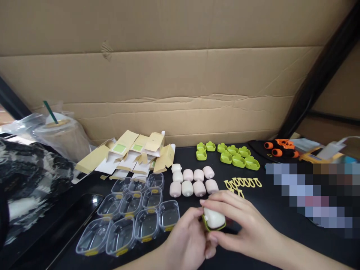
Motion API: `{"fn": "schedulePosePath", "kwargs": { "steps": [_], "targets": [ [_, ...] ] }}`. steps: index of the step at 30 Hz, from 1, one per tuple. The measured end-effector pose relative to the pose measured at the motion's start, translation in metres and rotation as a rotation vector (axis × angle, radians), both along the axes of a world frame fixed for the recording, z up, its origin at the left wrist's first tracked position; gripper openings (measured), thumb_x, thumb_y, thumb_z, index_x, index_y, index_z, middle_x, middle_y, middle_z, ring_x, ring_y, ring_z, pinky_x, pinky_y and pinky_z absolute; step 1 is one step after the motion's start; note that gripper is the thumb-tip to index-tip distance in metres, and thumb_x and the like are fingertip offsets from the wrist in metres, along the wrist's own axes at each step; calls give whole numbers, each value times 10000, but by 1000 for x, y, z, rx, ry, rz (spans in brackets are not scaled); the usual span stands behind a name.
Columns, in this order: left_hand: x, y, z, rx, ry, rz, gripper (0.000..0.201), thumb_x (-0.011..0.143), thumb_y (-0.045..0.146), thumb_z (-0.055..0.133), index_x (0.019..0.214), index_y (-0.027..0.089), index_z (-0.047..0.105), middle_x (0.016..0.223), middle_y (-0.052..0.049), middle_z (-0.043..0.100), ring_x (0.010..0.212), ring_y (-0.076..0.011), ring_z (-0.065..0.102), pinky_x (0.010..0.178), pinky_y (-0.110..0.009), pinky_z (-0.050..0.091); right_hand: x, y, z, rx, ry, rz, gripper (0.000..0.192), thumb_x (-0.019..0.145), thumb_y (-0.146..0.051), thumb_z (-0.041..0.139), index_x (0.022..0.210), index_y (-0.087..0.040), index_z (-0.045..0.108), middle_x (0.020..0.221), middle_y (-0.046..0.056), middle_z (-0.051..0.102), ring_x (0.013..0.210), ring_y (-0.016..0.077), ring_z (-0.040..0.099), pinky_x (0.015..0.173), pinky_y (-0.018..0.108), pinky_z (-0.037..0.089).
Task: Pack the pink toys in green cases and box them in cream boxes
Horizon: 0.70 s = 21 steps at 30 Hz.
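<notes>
Low at the front, my left hand [187, 238] is closed around a small green holder [208, 227] from its left side and below. A glossy white rounded case [215, 218] lies tilted in that holder, with a dark gap showing along its lower edge. Over it from the right comes my right hand [243, 221], its fingers on top of the case and its thumb at the front edge. Just behind my hands stand several white and pale pink rounded cases [199, 188] in rows. Yellow loops [247, 182] lie beyond my right hand.
Clear plastic cups [146, 224] stand in rows on the left. Behind them are unfolded cartons [123, 148]. More green holders [239, 161] sit at the back right, near an orange and black toy [281, 147]. Far left are a bagged drink cup [60, 135] and a phone [81, 210].
</notes>
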<state>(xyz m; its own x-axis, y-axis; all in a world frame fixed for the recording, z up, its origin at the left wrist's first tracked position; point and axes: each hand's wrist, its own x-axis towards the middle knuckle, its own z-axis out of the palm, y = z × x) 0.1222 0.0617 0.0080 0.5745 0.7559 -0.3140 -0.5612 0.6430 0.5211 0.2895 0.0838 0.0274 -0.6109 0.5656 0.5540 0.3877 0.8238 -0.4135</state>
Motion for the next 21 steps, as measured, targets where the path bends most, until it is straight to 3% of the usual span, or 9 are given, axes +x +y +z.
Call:
{"fn": "schedulePosePath", "kwargs": {
  "steps": [4,12,15,21],
  "targets": [
    [1,0,0,4,4,-59,211,776,339,490,765,134,539,582,27,461,454,-80,380,435,-235,158,0,-1,-2,-57,17,33,381,815,-177,635,1184,-252,578,1053,58,658,901,182,634,732,262,531],
    [3,-3,0,14,13,-103,211,717,318,482,822,142,533,656,11,494,437,-62,316,440,-236,145,-4,-6,-1,-137,-17,27,366,750,-128,609,1093,-256,624,899,36,618,730,156,605,553,239,481],
    [2,-2,1,-3,36,-124,217,681,315,483,807,144,525,702,7,509,437,-47,305,446,-223,145,-4,-7,-1,-182,-33,38,355,728,-116,611,1056,-251,622,901,35,611,733,157,596,539,236,465],
    [2,-1,-3,19,7,-147,197,719,364,476,703,170,502,570,59,430,402,-56,301,413,-224,190,-1,-6,-1,-220,-48,-32,308,757,-150,639,1046,-238,576,875,26,609,782,184,601,620,285,478]
  ]
}}
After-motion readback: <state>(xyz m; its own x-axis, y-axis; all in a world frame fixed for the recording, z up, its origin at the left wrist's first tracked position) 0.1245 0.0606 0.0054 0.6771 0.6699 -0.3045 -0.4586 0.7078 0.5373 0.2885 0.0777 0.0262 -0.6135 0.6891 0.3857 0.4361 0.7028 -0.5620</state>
